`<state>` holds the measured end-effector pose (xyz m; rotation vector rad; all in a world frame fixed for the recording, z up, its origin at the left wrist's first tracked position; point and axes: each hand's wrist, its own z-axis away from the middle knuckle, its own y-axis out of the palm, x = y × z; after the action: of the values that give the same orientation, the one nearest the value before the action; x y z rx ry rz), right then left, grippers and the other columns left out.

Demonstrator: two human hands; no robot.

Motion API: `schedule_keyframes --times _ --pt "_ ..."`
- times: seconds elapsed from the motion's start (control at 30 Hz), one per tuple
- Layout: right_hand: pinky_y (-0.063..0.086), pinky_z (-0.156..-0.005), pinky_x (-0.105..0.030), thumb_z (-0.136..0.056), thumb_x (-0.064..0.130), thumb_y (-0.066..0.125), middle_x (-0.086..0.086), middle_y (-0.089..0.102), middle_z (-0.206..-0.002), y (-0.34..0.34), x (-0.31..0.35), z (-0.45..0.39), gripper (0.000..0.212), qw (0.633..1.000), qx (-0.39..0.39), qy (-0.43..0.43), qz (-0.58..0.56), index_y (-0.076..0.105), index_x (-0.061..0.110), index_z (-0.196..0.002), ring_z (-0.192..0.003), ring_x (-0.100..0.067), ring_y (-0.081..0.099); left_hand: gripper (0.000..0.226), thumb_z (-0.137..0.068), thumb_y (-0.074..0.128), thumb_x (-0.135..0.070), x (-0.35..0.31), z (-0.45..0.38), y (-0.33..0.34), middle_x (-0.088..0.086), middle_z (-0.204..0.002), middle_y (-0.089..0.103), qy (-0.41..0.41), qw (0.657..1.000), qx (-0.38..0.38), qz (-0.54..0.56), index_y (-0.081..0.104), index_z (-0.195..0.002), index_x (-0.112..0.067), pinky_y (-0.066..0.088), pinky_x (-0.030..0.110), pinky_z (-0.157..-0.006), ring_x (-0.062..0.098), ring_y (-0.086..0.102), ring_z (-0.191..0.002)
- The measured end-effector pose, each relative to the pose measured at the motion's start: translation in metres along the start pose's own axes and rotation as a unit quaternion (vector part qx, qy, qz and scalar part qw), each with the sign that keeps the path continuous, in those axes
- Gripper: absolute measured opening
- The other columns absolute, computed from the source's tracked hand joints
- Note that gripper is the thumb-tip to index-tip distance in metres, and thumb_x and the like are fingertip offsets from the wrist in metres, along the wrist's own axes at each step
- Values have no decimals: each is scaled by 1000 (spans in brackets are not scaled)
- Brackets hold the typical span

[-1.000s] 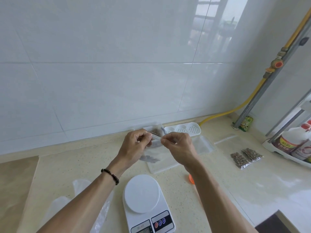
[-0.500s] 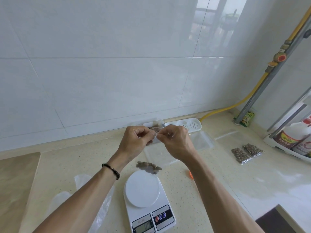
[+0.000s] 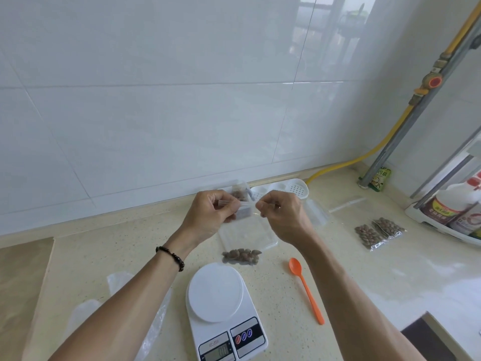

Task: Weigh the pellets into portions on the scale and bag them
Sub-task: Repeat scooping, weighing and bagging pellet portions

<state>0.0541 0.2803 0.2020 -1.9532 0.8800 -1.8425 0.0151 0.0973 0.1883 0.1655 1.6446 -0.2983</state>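
Pinching: left hand [image 3: 212, 213] and right hand [image 3: 282, 217], fingers curled, each grip holding one end of a clear bag's [image 3: 244, 231] top edge above the worktop [image 3: 351, 277].
Pellets [image 3: 240, 255]: small brown heap at the bag's bottom, below the grip, just beyond the scale [image 3: 223, 311].
Scale: white, platform bare, nearer the person than the grip.
Spoon [image 3: 305, 287]: orange, lying right of the scale, under the right forearm's line.
Filled bags [image 3: 378, 230]: two, well right of the grip.
Tub [image 3: 240, 195]: clear, pellets inside, just behind the grip.
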Motion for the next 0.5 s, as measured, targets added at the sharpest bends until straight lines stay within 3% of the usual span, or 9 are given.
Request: schedule_keyframes --times 0.13,0.27,0.4,0.5 --pt "53 -70 -44 -88 24 72 -22 68 -80 -11 -13 2 18 992 -19 7 -123 69 8 -81 -67 -18 58 12 -88 68 -10 -5 -11 15 -2 -64 68 9 1000 -9 -13 71 -77 -13 56 26 -64 16 65 -62" --pt "53 -74 -34 -84 34 77 -26 67 -96 -27 -51 3 38 981 43 64 -178 66 0 -96 -80 -20 64 9 -88 68 -9 -8 -27 41 4 -66 66 -9 999 -5 35 69 -79 -7 53 20 -61 11 64 -60" --pt "55 -93 -36 -82 14 78 -9 71 -105 -41 -99 -4 25 974 113 122 -156 67 10 -104 -100 -19 68 9 -86 70 -12 -2 -52 74 14 -73 65 -50 993 -15 110 69 -81 -4 58 31 -68 16 63 -63" --pt "55 -85 -31 -84 2 68 -5 72 -97 -57 -138 -17 21 967 105 178 -150 66 12 -102 -93 -17 68 9 -87 67 -10 3 -79 106 6 -66 62 -75 983 -36 163 68 -78 -7 58 30 -65 14 60 -59"
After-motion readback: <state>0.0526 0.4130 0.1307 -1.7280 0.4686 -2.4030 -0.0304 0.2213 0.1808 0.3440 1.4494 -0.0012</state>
